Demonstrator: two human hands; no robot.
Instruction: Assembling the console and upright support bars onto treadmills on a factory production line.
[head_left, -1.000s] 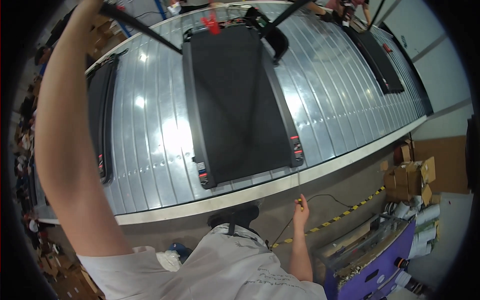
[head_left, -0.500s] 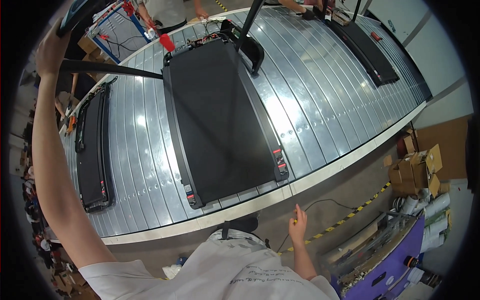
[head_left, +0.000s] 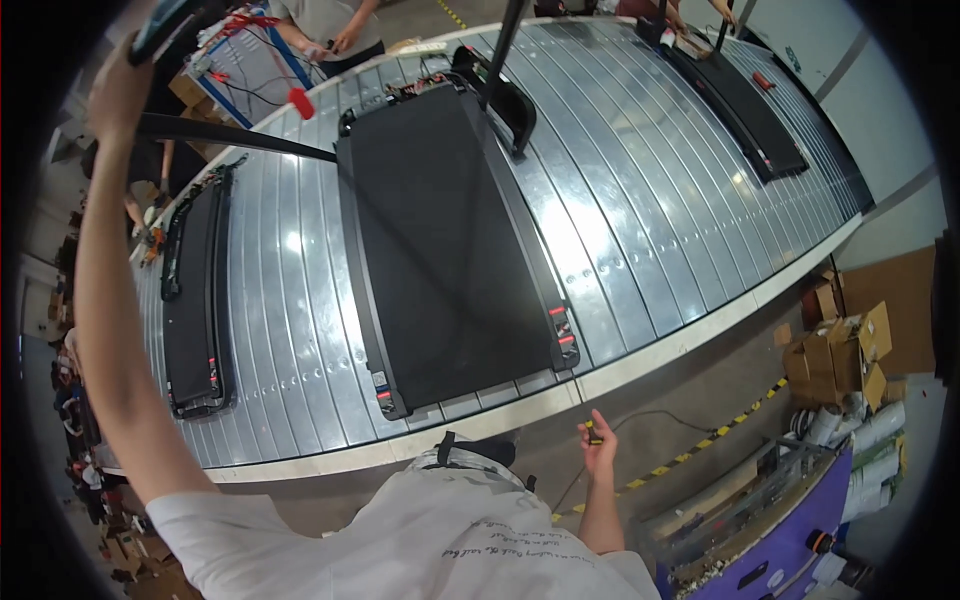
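A black treadmill (head_left: 450, 250) lies on the silver slatted conveyor (head_left: 650, 220) in front of me. Its two black uprights rise towards the camera, one (head_left: 240, 140) to the left and one (head_left: 500, 50) at the top. My left hand (head_left: 118, 92) is raised high at the upper left, closed at the top end of the left upright, just below a dark console (head_left: 165, 20). My right hand (head_left: 598, 452) hangs low by my hip, fingers pinched on a small black and yellow object (head_left: 591, 433).
A second treadmill (head_left: 190, 300) lies flat at the left and a third (head_left: 745, 100) at the far right. Another person (head_left: 325, 22) works across the conveyor. Cardboard boxes (head_left: 845, 350), a purple cart (head_left: 790, 545) and yellow-black floor tape (head_left: 700, 458) lie at the right.
The view has tilted so the treadmill sits lower and more centred. My raised left hand has come fully into view at the upright's top. My right hand stays low at my side.
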